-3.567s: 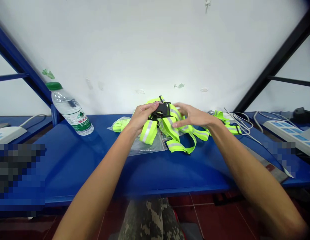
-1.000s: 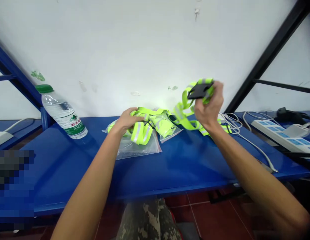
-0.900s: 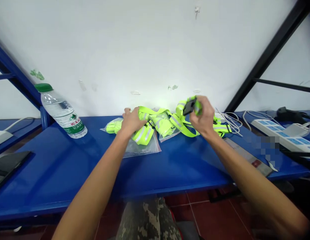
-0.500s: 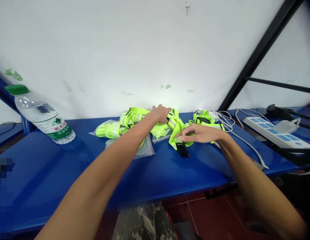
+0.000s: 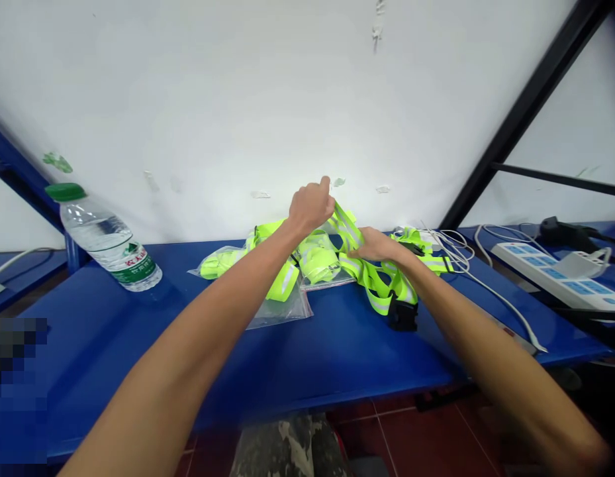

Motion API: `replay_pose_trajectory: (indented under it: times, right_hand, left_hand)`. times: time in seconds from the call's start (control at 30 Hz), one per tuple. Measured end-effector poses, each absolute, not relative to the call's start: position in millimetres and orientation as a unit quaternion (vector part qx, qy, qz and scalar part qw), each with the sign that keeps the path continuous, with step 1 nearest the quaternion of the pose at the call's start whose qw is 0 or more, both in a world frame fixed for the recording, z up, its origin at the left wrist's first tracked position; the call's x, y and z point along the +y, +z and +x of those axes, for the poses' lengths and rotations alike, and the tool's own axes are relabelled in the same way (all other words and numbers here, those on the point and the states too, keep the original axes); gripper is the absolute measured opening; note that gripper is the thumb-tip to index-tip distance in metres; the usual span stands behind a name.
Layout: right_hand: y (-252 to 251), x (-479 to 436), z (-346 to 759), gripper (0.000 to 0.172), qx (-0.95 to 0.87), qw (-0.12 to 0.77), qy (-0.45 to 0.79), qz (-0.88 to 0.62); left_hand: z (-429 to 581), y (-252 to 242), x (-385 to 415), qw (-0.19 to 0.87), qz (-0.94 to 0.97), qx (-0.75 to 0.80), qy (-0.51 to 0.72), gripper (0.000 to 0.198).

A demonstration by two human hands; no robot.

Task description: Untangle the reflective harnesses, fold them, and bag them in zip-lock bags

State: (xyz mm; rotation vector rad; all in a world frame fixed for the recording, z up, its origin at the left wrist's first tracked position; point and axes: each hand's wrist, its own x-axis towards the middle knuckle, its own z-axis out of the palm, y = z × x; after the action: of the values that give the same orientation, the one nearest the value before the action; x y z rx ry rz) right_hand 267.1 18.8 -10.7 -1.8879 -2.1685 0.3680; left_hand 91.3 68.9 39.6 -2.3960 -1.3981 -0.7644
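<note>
A neon-yellow, silver-striped fabric strap [image 5: 349,228] is gripped in the closed left hand [image 5: 312,204] and touched by the right hand [image 5: 377,245]—grip unclear—with a black plastic buckle [image 5: 403,315] before it.

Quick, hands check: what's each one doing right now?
Left hand: closed, holding up a yellow reflective strap.
Right hand: at the bunched straps; cannot tell whether closed.
</note>
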Motion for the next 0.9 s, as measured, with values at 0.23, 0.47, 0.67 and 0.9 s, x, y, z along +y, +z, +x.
replay_pose_trajectory:
  times: [0.23, 0.47, 0.67, 0.9]
  right_hand:
    - [39.1, 18.4, 275.6, 0.017, -0.694, 0.295, -0.016, -0.656]
    - [101.5, 21.5, 262.7, 0.019, -0.584, 0.596, 0.171, -0.524]
    - [128.0, 2.8, 256.2, 0.031, -0.647, 0.493, 0.291, -0.503]
    - [110.6, 8.6, 315.6, 0.022, -0.731, 0.376, 0.273, -0.500]
  left_hand:
    - [55.0, 91.2, 49.4, 0.098, -0.777, -0.486, -0.389, 0.031]
    - [47.0, 97.8, 43.7, 0.003, -0.815, -0.423, -0.397, 0.017]
    - [50.6, 115.8, 45.3, -0.296, -0.759, -0.404, -0.417, 0.024]
    - [-2.0, 150.0, 44.1, -0.380, -0.776, -0.366, -0.345, 0.039]
